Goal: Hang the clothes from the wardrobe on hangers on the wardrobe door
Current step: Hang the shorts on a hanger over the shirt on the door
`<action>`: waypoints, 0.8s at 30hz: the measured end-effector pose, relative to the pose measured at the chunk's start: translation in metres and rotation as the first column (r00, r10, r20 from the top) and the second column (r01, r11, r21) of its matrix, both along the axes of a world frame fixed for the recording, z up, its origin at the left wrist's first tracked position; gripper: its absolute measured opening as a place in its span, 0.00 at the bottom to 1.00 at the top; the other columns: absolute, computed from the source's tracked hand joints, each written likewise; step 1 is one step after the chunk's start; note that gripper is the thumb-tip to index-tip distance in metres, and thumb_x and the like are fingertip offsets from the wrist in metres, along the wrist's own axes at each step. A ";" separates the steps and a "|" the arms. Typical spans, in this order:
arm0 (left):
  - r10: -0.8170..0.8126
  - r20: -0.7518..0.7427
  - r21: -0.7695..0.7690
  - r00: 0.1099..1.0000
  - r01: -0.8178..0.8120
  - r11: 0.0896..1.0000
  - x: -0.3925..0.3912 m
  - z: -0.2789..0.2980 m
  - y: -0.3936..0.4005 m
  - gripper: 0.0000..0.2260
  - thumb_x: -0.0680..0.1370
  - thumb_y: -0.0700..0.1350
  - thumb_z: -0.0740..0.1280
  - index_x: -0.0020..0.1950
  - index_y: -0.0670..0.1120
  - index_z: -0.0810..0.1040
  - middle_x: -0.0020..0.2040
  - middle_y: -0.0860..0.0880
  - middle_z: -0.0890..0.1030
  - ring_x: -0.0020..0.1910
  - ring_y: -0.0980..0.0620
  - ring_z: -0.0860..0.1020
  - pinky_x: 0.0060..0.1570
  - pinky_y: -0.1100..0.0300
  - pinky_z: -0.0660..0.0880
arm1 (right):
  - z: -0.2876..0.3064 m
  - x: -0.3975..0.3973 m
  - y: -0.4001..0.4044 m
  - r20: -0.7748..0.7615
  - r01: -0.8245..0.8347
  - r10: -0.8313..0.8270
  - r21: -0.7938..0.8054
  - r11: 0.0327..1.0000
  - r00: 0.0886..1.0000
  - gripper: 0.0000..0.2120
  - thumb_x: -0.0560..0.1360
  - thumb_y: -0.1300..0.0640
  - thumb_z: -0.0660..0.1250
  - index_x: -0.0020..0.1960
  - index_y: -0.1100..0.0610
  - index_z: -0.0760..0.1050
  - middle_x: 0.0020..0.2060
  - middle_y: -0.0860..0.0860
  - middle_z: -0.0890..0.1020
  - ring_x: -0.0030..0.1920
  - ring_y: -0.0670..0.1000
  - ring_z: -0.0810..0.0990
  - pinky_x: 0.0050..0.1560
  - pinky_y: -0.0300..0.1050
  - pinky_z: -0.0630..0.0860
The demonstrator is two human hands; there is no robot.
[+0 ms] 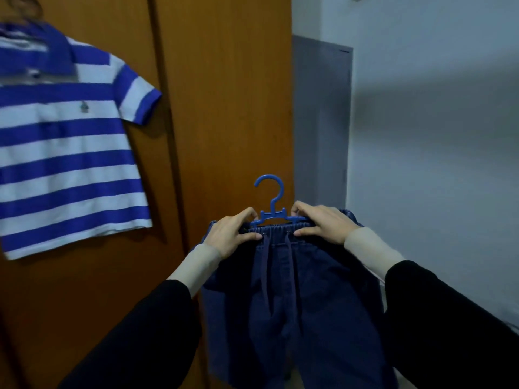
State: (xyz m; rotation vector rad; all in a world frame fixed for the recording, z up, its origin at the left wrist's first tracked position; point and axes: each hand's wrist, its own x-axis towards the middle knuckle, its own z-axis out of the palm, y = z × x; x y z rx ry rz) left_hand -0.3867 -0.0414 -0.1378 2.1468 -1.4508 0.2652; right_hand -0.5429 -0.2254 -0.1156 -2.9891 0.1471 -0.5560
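Nearest, the left hand (230, 234) and right hand (323, 223) each pinch the waistband of dark blue trousers (283, 299) against a blue hanger (271, 203), whose hook rises between the grips. Behind them stands the brown wardrobe door (224, 108). Up left of the grips hangs a striped polo (64, 141). Right, a grey door (320, 122) and pale wall (435, 136).

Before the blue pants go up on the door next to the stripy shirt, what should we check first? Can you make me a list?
1. Both hands hold the pants: left hand and right hand grip the waistband. Ok.
2. Blue hanger is at the waistband of the pants. Ok.
3. Pants fastened securely to the hanger: cannot tell, hands cover its ends.
4. Hook points up, free. Ok.
5. Wardrobe door has bare room beside the striped shirt. Ok.
6. Door's top edge for hooking: cannot tell, out of view.
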 end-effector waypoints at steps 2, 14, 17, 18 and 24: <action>0.043 0.013 0.003 0.999 -0.043 0.999 0.012 0.004 0.022 0.16 0.75 0.53 0.67 0.58 0.48 0.68 0.55 0.46 0.80 0.53 0.45 0.77 0.50 0.51 0.72 | 0.002 0.021 0.015 0.000 -0.047 0.047 -0.001 0.999 0.999 0.12 0.76 0.48 0.64 0.52 0.49 0.63 0.45 0.52 0.79 0.45 0.54 0.76 0.47 0.50 0.70; 0.309 0.060 -0.004 0.949 -0.310 0.951 0.115 0.020 0.183 0.16 0.73 0.55 0.68 0.53 0.48 0.68 0.46 0.47 0.80 0.46 0.47 0.77 0.47 0.50 0.73 | 0.017 0.172 0.144 0.001 -0.274 0.274 0.010 0.962 0.962 0.12 0.75 0.48 0.64 0.52 0.47 0.63 0.43 0.52 0.79 0.43 0.54 0.76 0.46 0.51 0.70; 0.389 0.166 0.008 0.906 -0.396 0.918 0.144 0.024 0.223 0.18 0.75 0.55 0.66 0.56 0.45 0.67 0.48 0.46 0.79 0.47 0.44 0.76 0.40 0.55 0.65 | 0.021 0.212 0.183 0.014 -0.315 0.315 0.010 0.949 0.949 0.13 0.76 0.48 0.64 0.55 0.50 0.65 0.43 0.50 0.78 0.44 0.51 0.75 0.45 0.48 0.68; 0.401 0.200 0.016 0.894 -0.412 0.911 0.154 0.026 0.235 0.18 0.76 0.54 0.65 0.56 0.44 0.66 0.48 0.45 0.79 0.48 0.42 0.76 0.40 0.55 0.65 | 0.022 0.225 0.195 0.021 -0.323 0.323 -0.004 0.946 0.946 0.13 0.76 0.48 0.64 0.56 0.51 0.65 0.44 0.49 0.77 0.45 0.51 0.75 0.45 0.47 0.68; 0.436 0.245 -0.008 0.866 -0.448 0.894 0.202 0.042 0.300 0.16 0.77 0.52 0.64 0.57 0.44 0.65 0.50 0.45 0.80 0.49 0.43 0.77 0.48 0.54 0.70 | 0.027 0.294 0.252 0.223 -0.299 0.335 -0.178 0.937 0.915 0.15 0.76 0.46 0.62 0.57 0.53 0.66 0.43 0.52 0.80 0.46 0.55 0.76 0.41 0.46 0.64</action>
